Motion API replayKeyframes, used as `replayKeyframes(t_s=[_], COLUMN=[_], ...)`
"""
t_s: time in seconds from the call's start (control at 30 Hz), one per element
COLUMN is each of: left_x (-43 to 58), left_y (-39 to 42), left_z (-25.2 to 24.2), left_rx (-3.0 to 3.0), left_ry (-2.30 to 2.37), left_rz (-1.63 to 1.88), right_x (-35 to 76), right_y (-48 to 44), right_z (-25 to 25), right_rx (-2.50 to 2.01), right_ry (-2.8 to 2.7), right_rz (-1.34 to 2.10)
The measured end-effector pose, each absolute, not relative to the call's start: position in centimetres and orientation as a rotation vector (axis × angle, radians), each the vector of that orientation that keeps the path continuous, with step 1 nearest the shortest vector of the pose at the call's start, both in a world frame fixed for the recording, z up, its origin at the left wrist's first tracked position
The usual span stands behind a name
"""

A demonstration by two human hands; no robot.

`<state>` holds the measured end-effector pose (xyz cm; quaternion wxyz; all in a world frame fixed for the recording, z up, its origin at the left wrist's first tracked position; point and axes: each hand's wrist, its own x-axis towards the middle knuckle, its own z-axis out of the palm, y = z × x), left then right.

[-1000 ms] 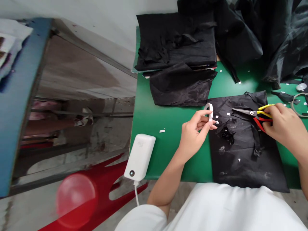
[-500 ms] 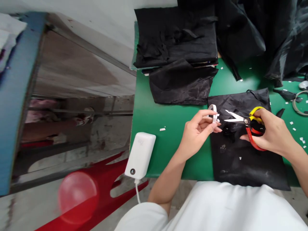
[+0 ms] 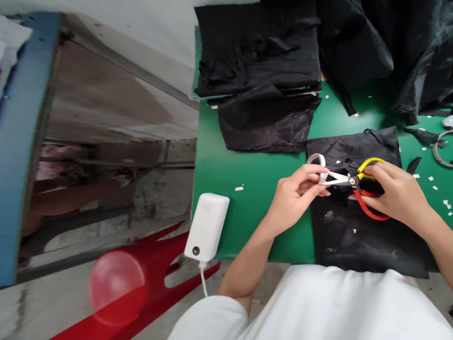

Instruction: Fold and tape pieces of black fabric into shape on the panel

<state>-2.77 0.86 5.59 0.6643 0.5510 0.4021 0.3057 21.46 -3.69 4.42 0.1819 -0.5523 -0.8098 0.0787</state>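
Observation:
A white ring-shaped roll of tape (image 3: 322,163) is pinched in my left hand (image 3: 293,193), between thumb and fingers. From the right, my right hand (image 3: 398,189) grips scissors (image 3: 366,215) with one yellow and one red handle. The scissor blades are parted a little, and their tips meet the tape edge at my left fingertips. Below both hands lies a flat black sheet (image 3: 368,245) with small white scraps on it. Whether the blades touch my fingers is too small to tell.
On the green table (image 3: 219,170) lie a white power bank (image 3: 207,226) with a cable, a folded black piece (image 3: 265,120), a black stack (image 3: 258,52), and another tape ring (image 3: 439,153). A red stool (image 3: 152,269) stands at the lower left.
The scissors have moved left, and their blades now reach the tape; before, they were apart from it and opened wider. My left hand has shifted slightly right.

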Motion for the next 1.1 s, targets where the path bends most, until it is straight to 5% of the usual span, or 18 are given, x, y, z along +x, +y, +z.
replayKeyframes(t_s=[1.1], left_x=[-2.87], left_y=[0.84], left_z=[5.38], left_rx=[1.260], left_ry=[0.877], left_rz=[0.693], right_x=[21.62], right_y=[-3.85], right_z=[4.16], right_rx=[-1.543], right_ry=[-2.319], right_rz=[-0.006])
